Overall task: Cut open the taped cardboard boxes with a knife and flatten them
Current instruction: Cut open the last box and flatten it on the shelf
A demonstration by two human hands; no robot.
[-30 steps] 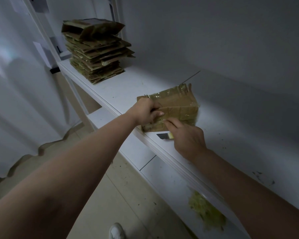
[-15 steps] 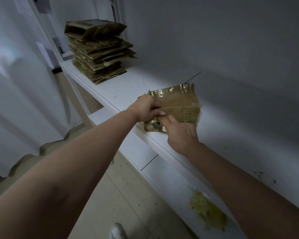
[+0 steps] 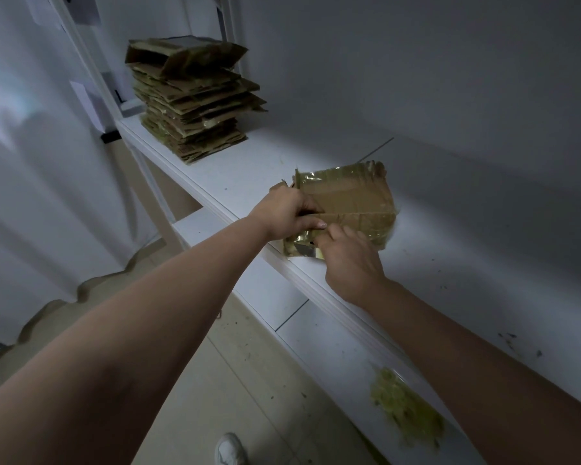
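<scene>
A brown cardboard box [image 3: 353,196] wrapped in shiny clear tape sits near the front edge of the white shelf [image 3: 249,169]. My left hand [image 3: 282,213] grips its left end, thumb lying across the near face. My right hand [image 3: 349,263] is curled at the box's near lower edge and holds a small knife [image 3: 305,251]. Only a bit of grey blade and a yellowish tip show, against the box's lower left corner. The rest of the knife is hidden under my fingers.
A tall stack of flattened cardboard [image 3: 195,105] stands at the far left end of the shelf, by the white upright. A lower shelf [image 3: 316,333] carries a heap of yellow-green tape scraps [image 3: 403,404]. A wall runs close behind the box.
My right hand has moved forward and left from the shelf surface up against the box's near edge, bringing the blade to the lower left corner. My left hand has kept its grip.
</scene>
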